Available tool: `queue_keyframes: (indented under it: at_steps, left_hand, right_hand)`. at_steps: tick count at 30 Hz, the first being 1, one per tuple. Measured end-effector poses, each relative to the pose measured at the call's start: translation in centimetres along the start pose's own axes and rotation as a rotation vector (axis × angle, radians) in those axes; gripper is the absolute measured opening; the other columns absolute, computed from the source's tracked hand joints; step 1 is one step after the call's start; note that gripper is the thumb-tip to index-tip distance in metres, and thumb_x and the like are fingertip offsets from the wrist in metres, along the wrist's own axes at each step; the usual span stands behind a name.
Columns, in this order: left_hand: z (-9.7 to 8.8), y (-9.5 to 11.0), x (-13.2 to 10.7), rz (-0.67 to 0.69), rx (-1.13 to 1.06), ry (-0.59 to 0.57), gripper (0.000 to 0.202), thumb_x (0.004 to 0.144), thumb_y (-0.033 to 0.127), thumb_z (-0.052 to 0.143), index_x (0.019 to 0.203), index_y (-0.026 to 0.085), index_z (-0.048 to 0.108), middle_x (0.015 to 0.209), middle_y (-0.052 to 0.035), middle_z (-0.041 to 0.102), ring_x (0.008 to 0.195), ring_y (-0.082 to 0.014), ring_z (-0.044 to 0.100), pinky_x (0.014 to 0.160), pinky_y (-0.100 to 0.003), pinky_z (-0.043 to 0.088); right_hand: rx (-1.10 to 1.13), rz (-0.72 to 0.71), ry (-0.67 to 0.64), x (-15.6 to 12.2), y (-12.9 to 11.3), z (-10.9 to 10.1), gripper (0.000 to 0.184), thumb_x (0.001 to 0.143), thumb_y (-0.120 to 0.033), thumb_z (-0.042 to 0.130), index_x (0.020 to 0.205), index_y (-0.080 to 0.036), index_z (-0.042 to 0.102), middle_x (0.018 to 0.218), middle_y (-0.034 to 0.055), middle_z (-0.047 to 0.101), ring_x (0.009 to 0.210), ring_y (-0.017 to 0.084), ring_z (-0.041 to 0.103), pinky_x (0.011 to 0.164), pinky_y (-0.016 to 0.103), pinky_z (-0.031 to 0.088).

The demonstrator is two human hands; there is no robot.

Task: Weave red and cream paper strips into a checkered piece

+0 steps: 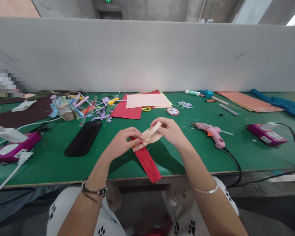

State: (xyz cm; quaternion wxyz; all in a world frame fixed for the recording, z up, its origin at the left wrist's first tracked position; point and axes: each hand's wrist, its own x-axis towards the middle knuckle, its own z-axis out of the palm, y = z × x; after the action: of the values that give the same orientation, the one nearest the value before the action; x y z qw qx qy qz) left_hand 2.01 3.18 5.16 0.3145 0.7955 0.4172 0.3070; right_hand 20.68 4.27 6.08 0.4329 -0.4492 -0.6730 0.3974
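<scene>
Over the green table's near part, my left hand point(127, 141) pinches a folded red paper strip point(148, 164) together with a pale peach paper strip point(151, 133). The red strip hangs down at a slant towards the table's front edge. The peach strip lies across the red one's upper end and curves up to the right in a loop. My right hand point(169, 129) grips the other end of the peach strip between thumb and fingers. Both hands are closed, and part of the peach strip is hidden behind the fingers.
A pink glue gun point(212, 132) with a cord lies to the right, near a purple power strip point(267, 134). Left are a black phone point(83, 138) and another power strip point(17, 147). Paper sheets point(145, 101), yellow-handled scissors point(146, 108) and scraps point(104, 109) lie farther back.
</scene>
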Motion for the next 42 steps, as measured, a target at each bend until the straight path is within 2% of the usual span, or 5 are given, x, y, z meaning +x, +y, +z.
queue_keyframes:
  at_steps: [6, 15, 23, 31, 42]
  left_hand:
    - [-0.8, -0.7, -0.2, -0.004, -0.085, -0.008, 0.018, 0.073, 0.028, 0.051, 0.075, 0.019, 0.066, 0.097, -0.004, 0.057, 0.084, -0.0161, 0.054, 0.076, -0.025, 0.042]
    - [-1.0, -1.4, -0.3, -0.048, -0.297, -0.082, 0.016, 0.073, 0.03, 0.053, 0.074, 0.017, 0.063, 0.093, -0.005, 0.056, 0.08, -0.0156, 0.056, 0.074, -0.027, 0.046]
    - [-1.1, -1.2, -0.3, -0.076, -0.082, -0.092, 0.021, 0.072, 0.038, 0.053, 0.07, 0.017, 0.059, 0.104, -0.0061, 0.053, 0.09, -0.0174, 0.053, 0.074, -0.026, 0.044]
    - [-1.8, -1.3, -0.5, -0.077, 0.045, -0.191, 0.026, 0.076, 0.04, 0.045, 0.075, 0.017, 0.057, 0.084, -0.002, 0.057, 0.075, -0.0141, 0.052, 0.067, -0.023, 0.041]
    - [-2.8, -1.0, -1.1, -0.188, 0.071, -0.407, 0.029, 0.074, 0.043, 0.047, 0.066, 0.016, 0.055, 0.064, 0.0034, 0.053, 0.063, -0.0111, 0.046, 0.06, -0.019, 0.036]
  right_hand:
    - [-0.042, 0.082, 0.035, 0.2, 0.2, -0.1, 0.01, 0.062, -0.02, 0.046, 0.066, -0.015, 0.055, 0.052, -0.0052, 0.047, 0.044, 0.005, 0.034, 0.042, 0.018, 0.024]
    - [-0.095, 0.081, 0.007, 0.3, 0.9, -0.1, 0.011, 0.063, -0.017, 0.044, 0.065, -0.015, 0.055, 0.049, -0.0065, 0.044, 0.042, 0.005, 0.034, 0.041, 0.018, 0.028]
    - [-0.485, 0.084, -0.017, 0.6, 2.4, -0.3, 0.018, 0.065, -0.01, 0.044, 0.068, -0.016, 0.061, 0.06, -0.0019, 0.057, 0.054, 0.008, 0.048, 0.051, 0.019, 0.033]
    - [-0.725, 0.123, -0.088, 0.5, 2.9, 0.2, 0.019, 0.067, -0.008, 0.046, 0.067, -0.018, 0.062, 0.067, 0.0006, 0.062, 0.061, 0.011, 0.05, 0.052, 0.02, 0.03]
    - [-0.738, 0.125, -0.093, 0.8, 3.7, 0.1, 0.024, 0.077, -0.019, 0.039, 0.073, -0.019, 0.063, 0.066, 0.0008, 0.064, 0.062, 0.012, 0.053, 0.054, 0.02, 0.031]
